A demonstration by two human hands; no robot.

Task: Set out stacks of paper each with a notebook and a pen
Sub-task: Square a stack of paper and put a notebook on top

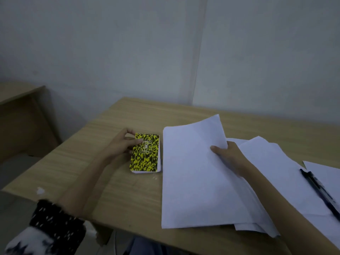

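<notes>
We extend both bare forearms forward over the tabletop (128,208). Our left hand (122,143) lies palm-down, thumb on top of the notebook (145,153) and fingers curled around its far left corner. A dark speckled sleeve (55,223) covers the left upper forearm. Our right hand (228,155) pinches lifted sheets of paper (195,162), thumb on top, fingers beneath.

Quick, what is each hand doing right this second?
Left hand: closed on the upper left corner of the yellow-and-black notebook, which lies on the table.
Right hand: gripping the right edge of the white paper stack.
</notes>
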